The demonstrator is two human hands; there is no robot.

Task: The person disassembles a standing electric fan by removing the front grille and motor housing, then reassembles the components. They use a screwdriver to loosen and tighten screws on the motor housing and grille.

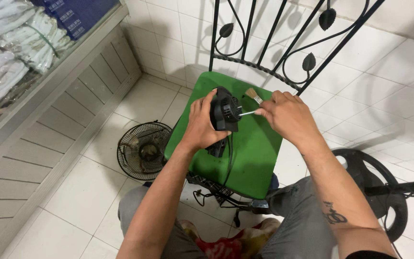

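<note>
My left hand (201,123) grips a black fan motor housing (224,111), holding it upright over the green chair seat (252,158). A thin metal shaft (247,113) sticks out of the housing to the right. My right hand (286,115) pinches the end of that shaft and also holds a small paintbrush (253,95), whose pale bristles point up and away. A black cord (229,158) hangs from the motor across the seat toward me.
The green seat belongs to a black wrought-iron chair (274,43). A black wire fan grille (143,150) lies on the white tiled floor at the left. A round black fan base (377,187) lies at the right. A shelf (20,57) with wrapped white bundles runs along the left.
</note>
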